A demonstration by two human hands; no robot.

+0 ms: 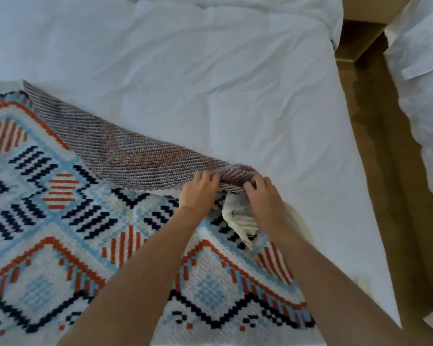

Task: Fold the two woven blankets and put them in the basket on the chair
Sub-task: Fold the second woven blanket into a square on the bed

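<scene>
A patterned woven blanket (60, 221) lies spread over the near left part of a white bed (210, 83), its far edge turned back to show the striped underside. The left hand (198, 191) and right hand (265, 198) both pinch that folded edge near the bed's right side, with a white fringe (240, 221) hanging between them.

Coarse woven blanket (60, 221) on smooth matt bedsheet (210, 71).
</scene>
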